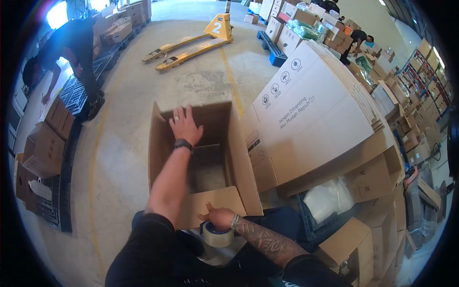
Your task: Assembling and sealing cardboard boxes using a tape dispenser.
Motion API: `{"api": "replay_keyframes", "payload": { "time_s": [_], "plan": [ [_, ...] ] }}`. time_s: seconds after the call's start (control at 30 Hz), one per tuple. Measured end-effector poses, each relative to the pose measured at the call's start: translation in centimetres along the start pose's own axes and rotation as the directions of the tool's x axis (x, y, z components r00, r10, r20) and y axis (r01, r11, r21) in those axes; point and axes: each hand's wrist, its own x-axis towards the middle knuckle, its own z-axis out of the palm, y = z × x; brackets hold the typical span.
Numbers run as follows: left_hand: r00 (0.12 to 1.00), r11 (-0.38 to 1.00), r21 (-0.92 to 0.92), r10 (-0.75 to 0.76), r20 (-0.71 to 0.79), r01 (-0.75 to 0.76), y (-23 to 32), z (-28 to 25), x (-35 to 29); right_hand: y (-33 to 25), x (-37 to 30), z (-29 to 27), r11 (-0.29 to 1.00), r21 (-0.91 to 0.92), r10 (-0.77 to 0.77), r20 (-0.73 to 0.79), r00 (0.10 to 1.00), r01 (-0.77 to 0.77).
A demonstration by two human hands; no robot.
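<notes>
In front of me stands a brown cardboard box (241, 162) with the floor visible through it. My left hand (185, 126), with a ring and a dark wristband, lies spread against the far inner side of the box, fingers apart. At the near edge my right hand (221, 218) grips a roll of packing tape (219, 239), wide and yellowish with a dark blue part on top. The right thumb points up over the near flap (215, 198), which is folded inward. The right palm and most of its fingers are hidden.
To my right leans a stack of flattened cartons (306, 110), with a clear plastic bag (330, 198) and an open carton (351, 246) nearer me. A yellow pallet jack (217, 36) stands ahead. At left, a person (76, 48) bends beside pallets (93, 79) and cartons (45, 148).
</notes>
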Motion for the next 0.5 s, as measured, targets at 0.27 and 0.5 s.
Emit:
{"api": "replay_keyframes", "payload": {
  "time_s": [0.27,0.5],
  "plan": [
    [0.923,0.976,-0.069,-0.173,0.344,0.208,-1.3,9.7,-13.3,-3.8,-6.0,-2.8,0.989,-0.14,0.009,-0.257,0.966,-0.047],
    [0.917,0.978,-0.026,-0.185,0.352,0.207,-1.6,13.0,-13.5,2.9,-21.9,-15.2,0.934,0.049,0.283,-0.705,0.65,-0.353]
  ]
}}
